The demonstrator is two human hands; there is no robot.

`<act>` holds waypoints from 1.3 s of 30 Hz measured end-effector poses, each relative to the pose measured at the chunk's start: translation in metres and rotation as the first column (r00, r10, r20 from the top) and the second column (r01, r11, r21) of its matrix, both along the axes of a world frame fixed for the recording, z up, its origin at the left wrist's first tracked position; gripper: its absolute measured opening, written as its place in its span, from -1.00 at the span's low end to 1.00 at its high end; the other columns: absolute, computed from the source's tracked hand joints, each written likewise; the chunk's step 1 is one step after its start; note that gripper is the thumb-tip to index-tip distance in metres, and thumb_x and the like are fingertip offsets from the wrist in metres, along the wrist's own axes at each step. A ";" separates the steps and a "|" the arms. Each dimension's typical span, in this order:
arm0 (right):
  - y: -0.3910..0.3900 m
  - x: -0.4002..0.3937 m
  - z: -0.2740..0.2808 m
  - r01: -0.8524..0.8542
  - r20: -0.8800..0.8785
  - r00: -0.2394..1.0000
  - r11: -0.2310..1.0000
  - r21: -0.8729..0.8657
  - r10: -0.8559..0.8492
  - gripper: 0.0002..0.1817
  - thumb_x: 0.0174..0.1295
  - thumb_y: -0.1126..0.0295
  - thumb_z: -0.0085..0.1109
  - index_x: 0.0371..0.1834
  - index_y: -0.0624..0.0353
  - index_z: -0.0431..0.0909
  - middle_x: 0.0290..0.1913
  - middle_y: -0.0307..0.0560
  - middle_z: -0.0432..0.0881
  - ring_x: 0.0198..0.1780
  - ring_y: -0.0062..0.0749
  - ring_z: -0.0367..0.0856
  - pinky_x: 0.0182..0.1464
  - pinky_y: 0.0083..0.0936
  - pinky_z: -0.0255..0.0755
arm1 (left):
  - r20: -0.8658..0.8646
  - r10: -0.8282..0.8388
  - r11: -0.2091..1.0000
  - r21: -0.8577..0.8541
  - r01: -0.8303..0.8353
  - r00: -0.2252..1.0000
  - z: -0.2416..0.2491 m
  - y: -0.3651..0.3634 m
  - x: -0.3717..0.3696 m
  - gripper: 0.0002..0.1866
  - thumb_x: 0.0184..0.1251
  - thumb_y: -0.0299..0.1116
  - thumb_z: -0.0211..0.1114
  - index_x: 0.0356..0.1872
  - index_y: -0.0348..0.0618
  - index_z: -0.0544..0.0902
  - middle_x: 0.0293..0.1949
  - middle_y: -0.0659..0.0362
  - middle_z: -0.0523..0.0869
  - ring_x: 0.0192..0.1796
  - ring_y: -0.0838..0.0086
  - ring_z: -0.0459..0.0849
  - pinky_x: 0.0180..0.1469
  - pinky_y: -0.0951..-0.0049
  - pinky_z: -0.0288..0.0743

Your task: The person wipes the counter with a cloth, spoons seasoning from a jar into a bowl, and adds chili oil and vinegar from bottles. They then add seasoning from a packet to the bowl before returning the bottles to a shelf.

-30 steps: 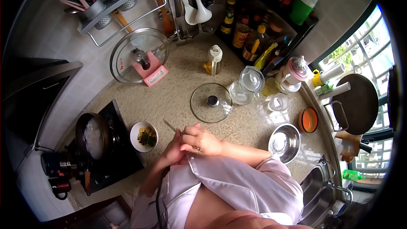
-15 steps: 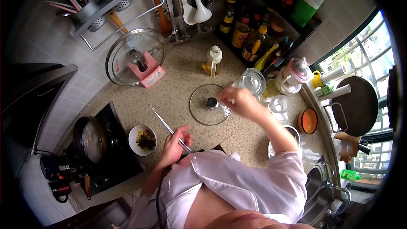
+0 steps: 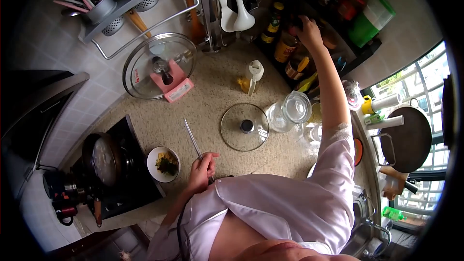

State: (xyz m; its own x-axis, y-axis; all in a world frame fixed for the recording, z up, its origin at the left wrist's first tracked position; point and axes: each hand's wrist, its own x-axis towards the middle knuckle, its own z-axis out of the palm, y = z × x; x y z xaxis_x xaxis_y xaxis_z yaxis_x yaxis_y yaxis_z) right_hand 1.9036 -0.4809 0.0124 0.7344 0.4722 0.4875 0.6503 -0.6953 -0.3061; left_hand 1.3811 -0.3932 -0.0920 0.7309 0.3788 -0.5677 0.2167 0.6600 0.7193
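Observation:
My left hand is closed round a pair of metal chopsticks, tips pointing up and away over the counter. To its left a white bowl holds yellow and dark green chopped food. My right hand is stretched out to the corner shelf, among dark bottles and jars. Its thumb and fingers look apart; whether they touch a bottle is hard to see in the shade. A glass lid with a black knob lies flat on the counter between my arms. Beside it stands a clear glass jar.
A dark pan with pale contents sits on the black stove at left. An oil bottle stands at the back, near a lid leaning in a pink holder. Utensils hang from the wall rail. A sink is at lower right.
My right hand has left the glass lid's knob area and reached up to the bottle shelf. My left hand keeps the chopsticks, now more upright. The view has shifted slightly.

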 end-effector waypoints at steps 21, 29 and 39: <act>0.042 0.014 -0.007 -0.068 -0.124 0.989 0.994 0.084 0.078 -0.48 -0.08 0.15 0.40 -0.08 0.25 0.61 -0.14 0.24 0.66 -0.02 0.06 0.63 0.01 -0.21 0.51 | -0.009 -0.036 0.997 0.074 0.037 0.999 -0.008 0.012 0.005 -0.78 0.49 -0.38 0.05 -0.05 -0.30 0.56 -0.59 0.37 0.34 -0.59 0.75 0.19 -0.56 0.68 0.08; 0.070 -0.007 -0.029 -0.206 -0.074 0.975 0.978 0.038 0.209 -0.41 -0.11 0.07 0.44 -0.12 0.32 0.58 -0.17 0.26 0.67 -0.07 0.12 0.64 -0.03 -0.17 0.53 | -0.030 -0.076 0.992 0.097 0.079 0.997 -0.007 0.009 0.002 -0.77 0.49 -0.37 0.05 -0.04 -0.32 0.55 -0.56 0.36 0.37 -0.58 0.75 0.22 -0.55 0.69 0.09; 0.083 -0.030 -0.038 -0.209 -0.215 0.958 0.976 -0.061 0.192 -0.38 -0.06 -0.03 0.42 -0.01 0.15 0.56 -0.15 0.09 0.70 -0.07 -0.02 0.67 -0.05 -0.22 0.54 | -0.023 -0.079 0.994 0.077 0.081 0.997 -0.009 0.010 0.001 -0.79 0.49 -0.40 0.06 -0.03 -0.31 0.55 -0.55 0.35 0.38 -0.58 0.75 0.23 -0.55 0.68 0.10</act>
State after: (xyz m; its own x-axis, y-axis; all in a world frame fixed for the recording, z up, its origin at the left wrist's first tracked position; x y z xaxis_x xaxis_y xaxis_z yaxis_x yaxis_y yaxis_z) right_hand 1.8736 -0.3981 -0.0258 0.7013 0.6520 0.2882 0.7072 -0.5857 -0.3959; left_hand 1.3818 -0.3835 -0.1007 0.7497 0.3628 -0.5535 0.2812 0.5825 0.7627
